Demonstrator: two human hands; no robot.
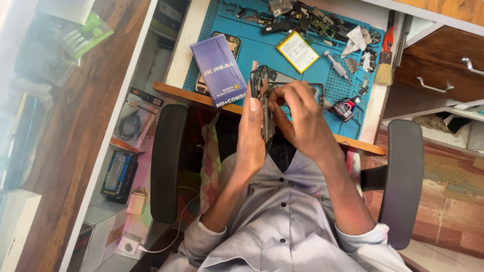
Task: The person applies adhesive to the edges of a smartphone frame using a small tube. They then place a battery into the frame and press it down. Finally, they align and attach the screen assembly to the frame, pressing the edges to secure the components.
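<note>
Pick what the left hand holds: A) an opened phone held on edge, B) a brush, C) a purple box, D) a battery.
A: the left hand grips the opened phone upright on edge above the mat, while the right hand works at it.

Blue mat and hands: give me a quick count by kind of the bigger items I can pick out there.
Opened phone, edge-on in the left hand and right hand: 1
Purple box: 1
Flat battery, yellow-edged: 1
Brush: 1
Screwdriver: 1
Total: 5
</note>
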